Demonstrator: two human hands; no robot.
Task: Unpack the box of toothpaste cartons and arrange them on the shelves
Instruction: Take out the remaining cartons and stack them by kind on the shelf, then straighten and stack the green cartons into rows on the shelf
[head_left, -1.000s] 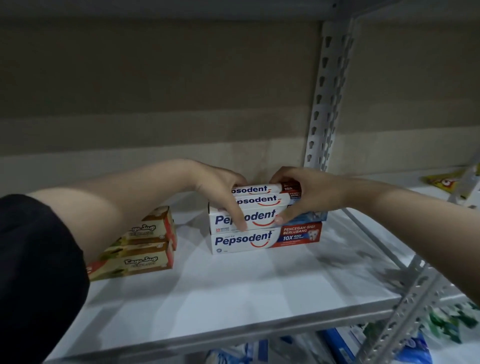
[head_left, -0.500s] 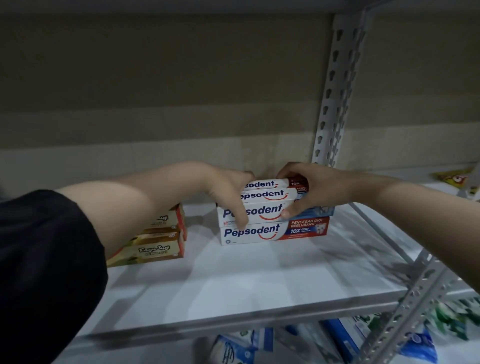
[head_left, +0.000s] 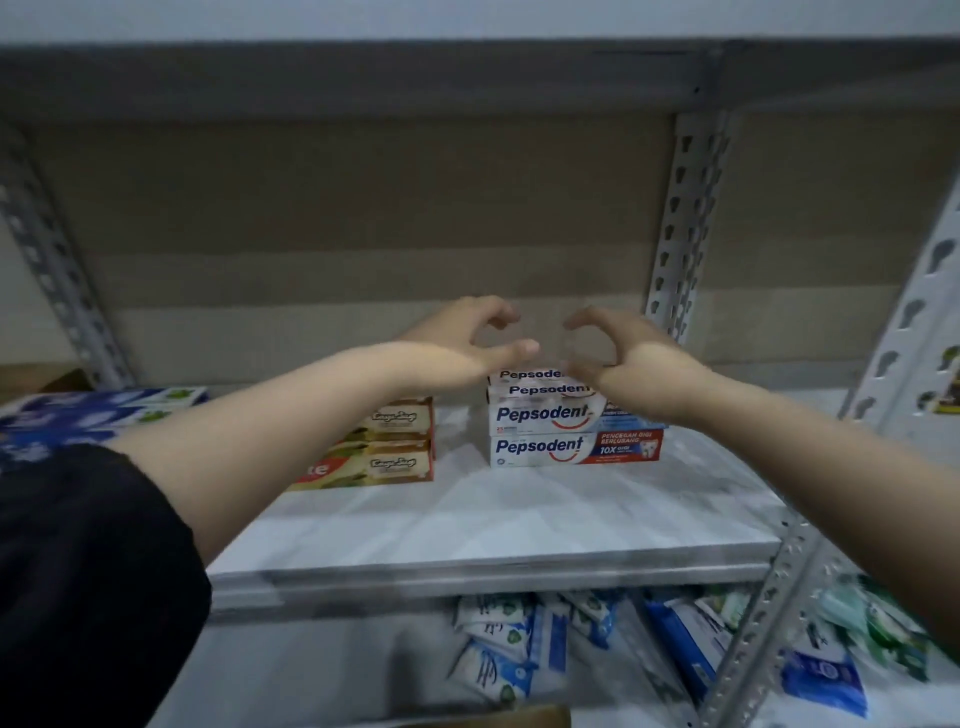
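While both hands hover over the stack, neither holds a carton: the left hand (head_left: 457, 340) shows thumb and fingers loosely curved with a gap between them, gripping nothing, and the right hand (head_left: 621, 348) mirrors it, fingers curved and empty, its thumb side low against the top of the pile, though contact cannot be told through the blur. Item: Pepsodent cartons (head_left: 571, 434), four visible, laid flat and stacked one on another, logos facing outward, at the back centre of the white shelf (head_left: 493, 525). The two lower cartons are long; the two upper appear shorter or set further back. Item: a second stack of tan and red cartons (head_left: 387, 449), just to the left of the Pepsodent pile, apart from it, partly hidden by the left forearm. Item: blue packs (head_left: 93, 415) at the far left of the same level. Item: blue and white sachets (head_left: 498, 654) lying loose on the shelf below. The source box is not identifiable. Step in hand, by judgement: one placement looks complete, the pile squared. Next move likely calls for drawing both hands clear without nudging the top cartons, then fetching more from the box.
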